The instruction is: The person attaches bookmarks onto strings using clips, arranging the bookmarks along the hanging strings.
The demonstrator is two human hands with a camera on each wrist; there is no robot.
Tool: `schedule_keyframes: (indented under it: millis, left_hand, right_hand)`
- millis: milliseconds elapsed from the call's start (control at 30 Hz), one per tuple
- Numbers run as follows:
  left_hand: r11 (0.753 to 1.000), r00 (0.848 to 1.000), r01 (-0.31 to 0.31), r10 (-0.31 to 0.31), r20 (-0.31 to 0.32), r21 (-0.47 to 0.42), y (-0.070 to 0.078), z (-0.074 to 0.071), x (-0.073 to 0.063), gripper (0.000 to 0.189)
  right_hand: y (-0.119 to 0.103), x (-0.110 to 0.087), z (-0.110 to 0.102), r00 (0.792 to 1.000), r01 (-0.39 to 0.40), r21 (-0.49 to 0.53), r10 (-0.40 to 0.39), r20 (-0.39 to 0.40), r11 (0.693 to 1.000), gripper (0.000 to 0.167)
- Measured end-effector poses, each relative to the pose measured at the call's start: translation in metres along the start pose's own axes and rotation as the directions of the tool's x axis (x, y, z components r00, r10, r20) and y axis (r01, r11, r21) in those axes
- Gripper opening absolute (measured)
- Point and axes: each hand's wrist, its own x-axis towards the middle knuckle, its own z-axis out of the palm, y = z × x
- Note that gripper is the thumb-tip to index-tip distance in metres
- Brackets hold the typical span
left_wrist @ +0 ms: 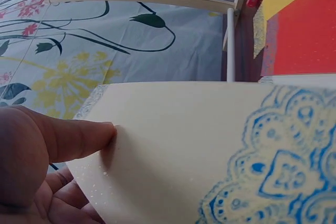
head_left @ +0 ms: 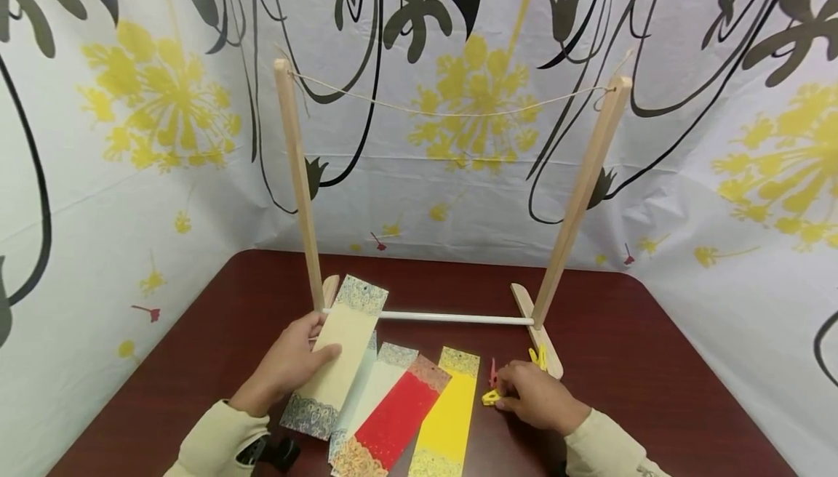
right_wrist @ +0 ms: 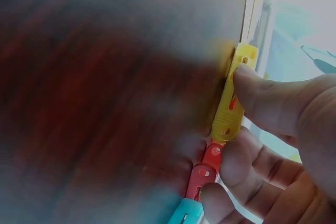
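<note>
My left hand (head_left: 292,364) grips a long cream card (head_left: 340,350) by its left edge, thumb on the front and the other fingers behind. Blue lace print covers both ends of the card, which is tilted up over a pale card (head_left: 356,408). On the right, my right hand (head_left: 537,393) is low over the table, pinching a yellow clothespin (right_wrist: 227,121) with the thumb on its face. Beside those fingers in the right wrist view are a red clothespin (right_wrist: 199,179) and a turquoise clothespin (right_wrist: 185,214).
A red card (head_left: 399,415) and a yellow card (head_left: 448,408) lie fanned between the hands. Behind stands a wooden frame (head_left: 579,204) with a sagging string (head_left: 452,114) across its top and a white bar (head_left: 458,318) below. Another yellow clothespin (head_left: 539,355) is near its right foot.
</note>
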Motion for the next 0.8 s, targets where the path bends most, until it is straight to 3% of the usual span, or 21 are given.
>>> schedule_keyframes:
  millis: [167, 500, 800]
  left_hand:
    - [0.999, 0.999, -0.043, 0.042, -0.026, -0.029, 0.008, -0.003, 0.007, 0.029]
    - [0.990, 0.997, -0.075, 0.072, -0.030, -0.118, 0.023, -0.013, 0.028, 0.029]
    - [0.984, 0.987, -0.141, 0.132, -0.091, -0.107, 0.032, -0.019, 0.046, 0.034]
  right_hand:
    - [0.000, -0.002, 0.000, 1.000, 0.012, 0.004, -0.012, 0.001, 1.000, 0.022]
    - [-0.001, -0.003, 0.003, 1.000, 0.024, -0.004, -0.024, -0.008, 1.000, 0.022]
    - [0.001, 0.001, -0.002, 1.000, 0.013, -0.037, -0.013, -0.012, 0.999, 0.023]
